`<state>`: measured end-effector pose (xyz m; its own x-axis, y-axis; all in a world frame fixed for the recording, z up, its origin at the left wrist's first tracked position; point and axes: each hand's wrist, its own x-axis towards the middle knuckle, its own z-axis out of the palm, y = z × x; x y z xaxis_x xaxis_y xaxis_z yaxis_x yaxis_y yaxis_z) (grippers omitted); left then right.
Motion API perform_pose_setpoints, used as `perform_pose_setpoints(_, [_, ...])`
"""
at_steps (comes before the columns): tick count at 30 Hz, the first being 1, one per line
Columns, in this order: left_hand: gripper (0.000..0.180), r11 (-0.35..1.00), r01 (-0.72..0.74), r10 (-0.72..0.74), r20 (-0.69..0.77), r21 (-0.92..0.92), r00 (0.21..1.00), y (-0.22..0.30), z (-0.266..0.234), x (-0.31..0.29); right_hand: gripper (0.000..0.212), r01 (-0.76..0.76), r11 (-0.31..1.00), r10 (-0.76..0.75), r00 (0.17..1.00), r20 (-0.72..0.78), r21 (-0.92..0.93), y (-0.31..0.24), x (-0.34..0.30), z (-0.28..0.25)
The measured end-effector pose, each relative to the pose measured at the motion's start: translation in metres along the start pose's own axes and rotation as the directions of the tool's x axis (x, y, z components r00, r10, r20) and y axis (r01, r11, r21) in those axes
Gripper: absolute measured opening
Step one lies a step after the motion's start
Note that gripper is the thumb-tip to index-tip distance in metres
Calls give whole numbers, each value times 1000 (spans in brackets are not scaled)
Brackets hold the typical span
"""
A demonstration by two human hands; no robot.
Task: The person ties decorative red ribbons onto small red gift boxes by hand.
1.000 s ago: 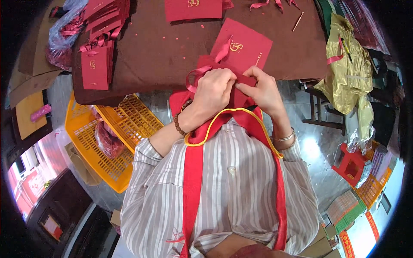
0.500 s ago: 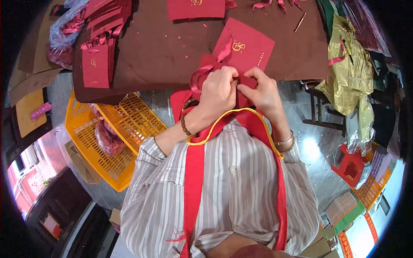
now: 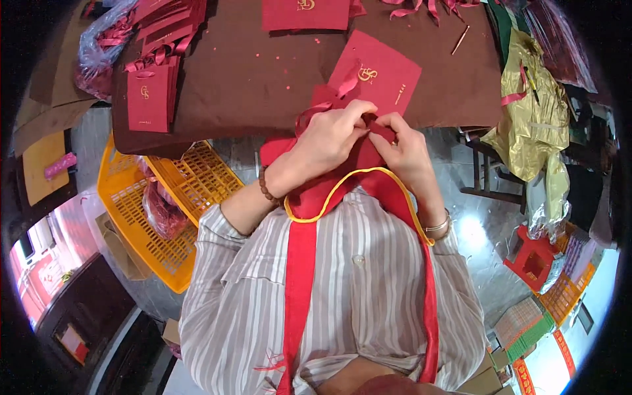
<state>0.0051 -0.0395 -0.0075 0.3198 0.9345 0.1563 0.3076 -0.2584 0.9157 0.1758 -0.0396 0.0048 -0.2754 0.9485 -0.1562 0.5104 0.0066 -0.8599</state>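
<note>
- Hands: left hand [image 3: 327, 137] and right hand [image 3: 403, 143] both pinched shut on red ribbon [image 3: 315, 113], close together for fine control.
- Red paper bag [image 3: 383, 72] flat on surface [image 3: 250, 79] edge, steadying threading.

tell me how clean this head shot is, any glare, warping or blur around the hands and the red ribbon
Head view: strong fisheye warp, with a black rim at the corners and the brown table edge bowing. Glare shows on the shiny floor and the gold foil sheet. The left hand, right hand and red ribbon look fairly sharp; the fingers overlap, hiding the ribbon's ends.
</note>
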Motion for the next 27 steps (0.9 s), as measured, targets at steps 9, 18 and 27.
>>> perform_pose_setpoints(9, [20, 819, -209, 213, 55, 534, 975, 2, -18, 1, 23, 49, 997, -52, 997, 63, 53, -4, -7, -1])
perform_pose_setpoints(18, [15, 850, -167, 137, 97, 499, 986, -5, -28, 4, 19, 43, 998, -44, 999, -21, -46, -5, 0, 9])
perform_pose_setpoints(27, [11, 862, -138, 117, 74, 489, 990, -21, -32, 5, 14, 152, 987, -154, 987, 39, 42, -13, 11, 11])
